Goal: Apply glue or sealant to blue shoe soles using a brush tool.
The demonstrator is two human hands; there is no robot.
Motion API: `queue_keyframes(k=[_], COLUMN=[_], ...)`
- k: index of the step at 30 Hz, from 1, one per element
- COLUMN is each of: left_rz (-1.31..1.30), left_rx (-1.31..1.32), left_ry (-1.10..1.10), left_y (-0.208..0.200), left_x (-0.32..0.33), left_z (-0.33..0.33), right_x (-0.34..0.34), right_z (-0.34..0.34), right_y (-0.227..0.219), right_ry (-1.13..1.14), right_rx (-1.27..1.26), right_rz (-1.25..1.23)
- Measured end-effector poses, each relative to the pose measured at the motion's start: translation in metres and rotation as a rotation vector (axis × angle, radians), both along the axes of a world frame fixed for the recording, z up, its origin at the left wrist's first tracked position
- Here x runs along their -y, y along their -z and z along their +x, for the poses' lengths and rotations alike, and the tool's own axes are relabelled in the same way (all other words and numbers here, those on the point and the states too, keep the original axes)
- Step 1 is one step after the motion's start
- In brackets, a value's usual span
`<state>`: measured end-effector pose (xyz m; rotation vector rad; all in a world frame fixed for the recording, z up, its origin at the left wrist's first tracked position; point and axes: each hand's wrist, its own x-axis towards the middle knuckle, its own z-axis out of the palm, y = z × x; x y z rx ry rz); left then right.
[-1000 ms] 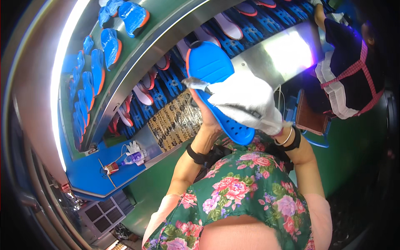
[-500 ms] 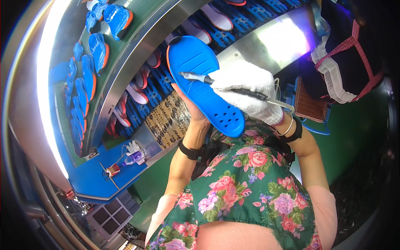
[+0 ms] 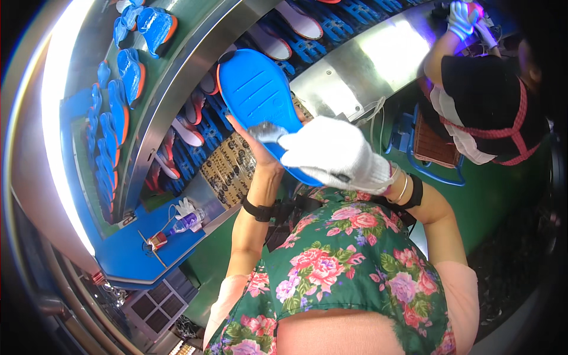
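Observation:
A blue shoe insole (image 3: 256, 89) with an orange edge and a dark toe tip is held up in front of me. My bare left hand (image 3: 265, 155) grips it from beneath along its left side; most of those fingers are hidden behind it. My right hand (image 3: 337, 155), in a white knitted glove, is closed around a brush, whose handle is mostly covered by the glove. The brush's bristles (image 3: 266, 132) lie against the middle of the insole. The glove hides the heel end.
Blue insoles (image 3: 118, 112) stand along a green surface at left. More shoe parts (image 3: 188, 131) and blue racks fill the line behind. A blue table (image 3: 139, 251) holds a bottle (image 3: 188, 221). At right are a co-worker (image 3: 479, 89) and a blue-framed stool (image 3: 435, 142).
The brush and my gloved right hand have moved down toward the heel. The insole has shifted slightly left. The co-worker at right has come further into view.

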<state>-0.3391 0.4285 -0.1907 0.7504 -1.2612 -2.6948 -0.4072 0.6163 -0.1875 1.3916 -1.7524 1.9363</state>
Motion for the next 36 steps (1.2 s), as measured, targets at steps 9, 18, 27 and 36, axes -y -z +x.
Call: queue_keyframes(k=[9, 18, 27, 36], left_rz=[0.188, 0.326, 0.395, 0.34], left_rx=[-0.159, -0.258, -0.303, -0.188], left_ry=[-0.038, -0.052, 0.014, 0.084], left_y=[0.005, 0.008, 0.014, 0.011], left_x=[-0.006, -0.002, 0.002, 0.02], left_z=[-0.015, -0.024, -0.032, -0.04], right_x=[-0.015, -0.024, -0.03, -0.037], right_z=[-0.009, -0.012, -0.002, -0.009], right_y=[-0.005, 0.004, 0.002, -0.001], right_ry=[0.029, -0.097, -0.198, -0.272], right_rx=[0.152, 0.326, 0.325, 0.258], right_rz=[-0.024, -0.062, -0.077, 0.015])
